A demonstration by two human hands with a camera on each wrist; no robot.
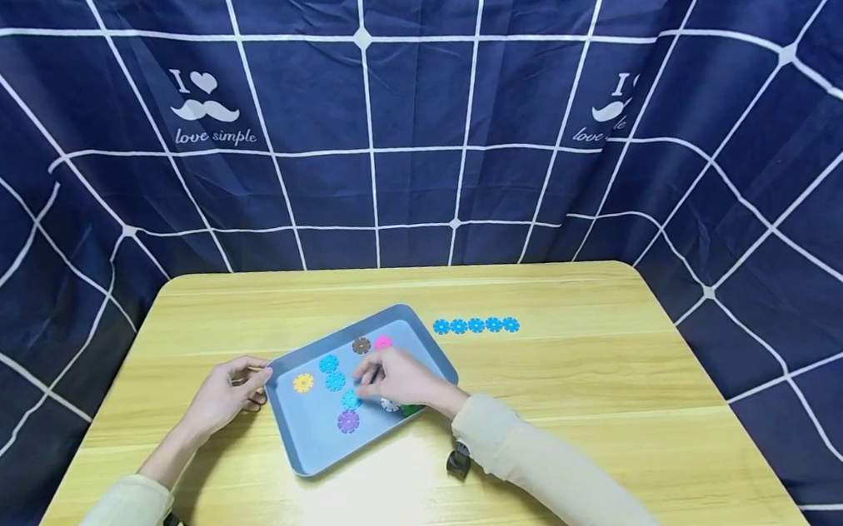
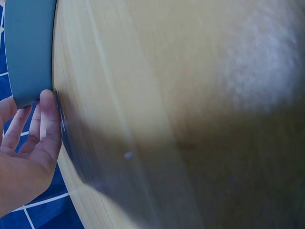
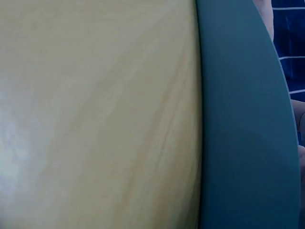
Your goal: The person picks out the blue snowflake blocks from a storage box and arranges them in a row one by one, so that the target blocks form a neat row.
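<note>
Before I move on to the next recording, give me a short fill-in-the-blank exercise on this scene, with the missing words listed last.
To the tray's right in the head view, ____ blue discs form a row on the table.
Of the pink disc and its brown neighbour, the ____ one is farther left.
The hand over the tray's inside is the person's ____ one.

Missing words: five; brown; right

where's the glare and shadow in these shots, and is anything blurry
Head view: glare whitens the pale wood-grain table just below the rectangular blue-grey tray; left wrist view: a whitish bright patch at upper right, a broad dark shadow at lower right, wood grain soft; right wrist view: dim overall, pale glare at the left edge, the table's grain blurred.
</note>
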